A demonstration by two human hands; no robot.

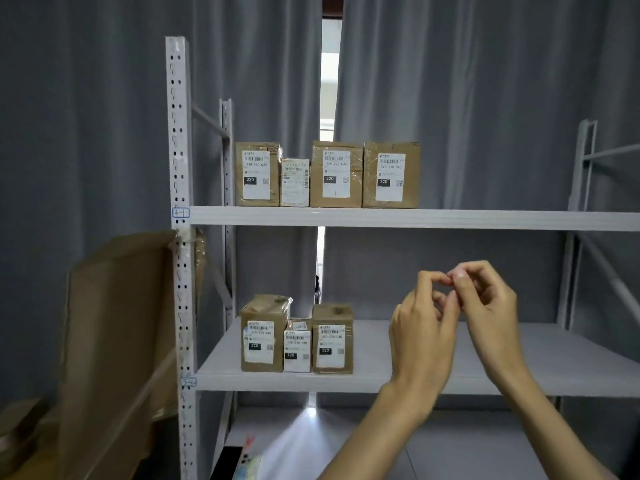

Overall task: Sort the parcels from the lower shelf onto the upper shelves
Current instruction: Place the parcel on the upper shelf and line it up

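Grey shelving holds parcels [297, 341] left of both hands' [453, 323] empty, fingertip-touching grips.

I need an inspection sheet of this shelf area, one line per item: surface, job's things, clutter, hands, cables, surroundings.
Surface: white metal rack; upper shelf board and middle shelf board both in view, right parts bare.
Job's things: four labelled brown cardboard parcels on the upper shelf; three labelled parcels on the middle shelf, all upright at the left.
Clutter: large brown cardboard sheet leaning by the rack's left post; small blurred items on the lowest level.
Hands: left hand and right hand meet at the fingertips in front of the middle shelf; no parcel in either grip.
Cables: nothing seen.
Surroundings: grey curtains behind, bright gap between them.
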